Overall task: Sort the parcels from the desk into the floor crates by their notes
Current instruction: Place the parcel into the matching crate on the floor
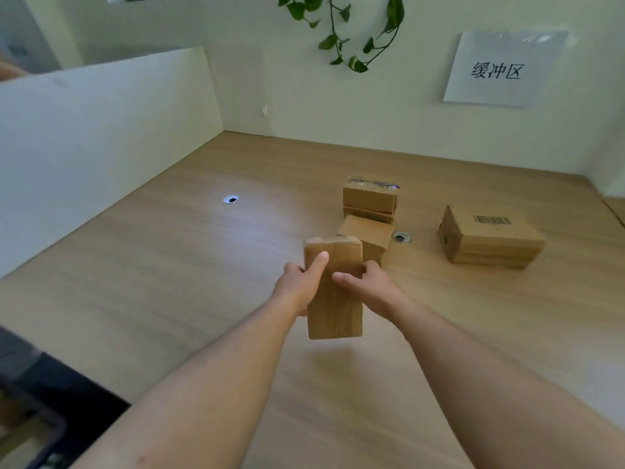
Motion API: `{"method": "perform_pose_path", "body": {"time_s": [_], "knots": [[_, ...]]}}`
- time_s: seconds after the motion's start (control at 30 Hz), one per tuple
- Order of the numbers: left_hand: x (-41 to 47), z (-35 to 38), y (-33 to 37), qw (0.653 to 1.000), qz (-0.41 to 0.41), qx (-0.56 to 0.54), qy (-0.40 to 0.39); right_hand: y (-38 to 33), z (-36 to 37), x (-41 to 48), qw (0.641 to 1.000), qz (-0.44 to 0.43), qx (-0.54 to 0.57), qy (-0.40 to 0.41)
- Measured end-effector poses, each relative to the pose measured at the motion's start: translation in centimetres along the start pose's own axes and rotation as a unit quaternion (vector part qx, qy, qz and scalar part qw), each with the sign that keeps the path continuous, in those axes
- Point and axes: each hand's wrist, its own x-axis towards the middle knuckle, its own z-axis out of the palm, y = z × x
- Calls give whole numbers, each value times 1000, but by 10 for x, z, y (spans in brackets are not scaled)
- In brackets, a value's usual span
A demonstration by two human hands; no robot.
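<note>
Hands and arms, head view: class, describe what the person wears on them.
Nothing is worn. The left forearm and right forearm are bare to the frame edge, no sleeves showing. The left hand and right hand carry no gloves, rings, watch or bands.

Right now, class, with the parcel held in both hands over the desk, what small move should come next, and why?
Probably turn the parcel over: left hand and right hand grip it, yet the face showing bears only tape, no readable note.
</note>
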Motion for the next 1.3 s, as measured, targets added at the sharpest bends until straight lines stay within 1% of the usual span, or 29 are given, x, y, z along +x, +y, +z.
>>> {"method": "perform_pose_path", "body": {"time_s": [0.07, 0.17, 0.3, 0.4, 0.57, 0.73, 0.9, 1.03, 1.1, 1.2, 1.3], "knots": [[-5, -20, -6, 999, -20, -34, 22, -13, 17, -4, 1000, -6, 3, -8], [-12, -49, -20, 997, -32, -39, 60, -34, 42, -10, 999, -47, -18, -15], [-17, -99, -36, 995, -15, -19, 100, -74, 76, -17, 994, -90, -56, -9], [-23, -146, -51, 990, -10, -45, 133, -108, 110, -27, 991, -107, -75, -11], [-41, -239, -100, 977, -15, -70, 202, -167, 196, -45, 986, -134, -98, -31], [-60, -336, -171, 966, -15, -109, 233, -219, 299, -72, 976, -175, -107, -68], [-84, -416, -226, 953, -26, -207, 222, -257, 386, -93, 964, -201, -129, -121], [-110, -471, -271, 952, -42, -211, 218, -279, 451, -112, 944, -227, -151, -189], [-122, -493, -296, 952, -47, -202, 224, -285, 483, -120, 933, -240, -143, -228], [-138, -516, -329, 949, -57, -210, 230, -289, 522, -133, 913, -262, -156, -269], [-148, -527, -361, 942, -93, -213, 241, -290, 549, -139, 890, -256, -191, -324]]}}
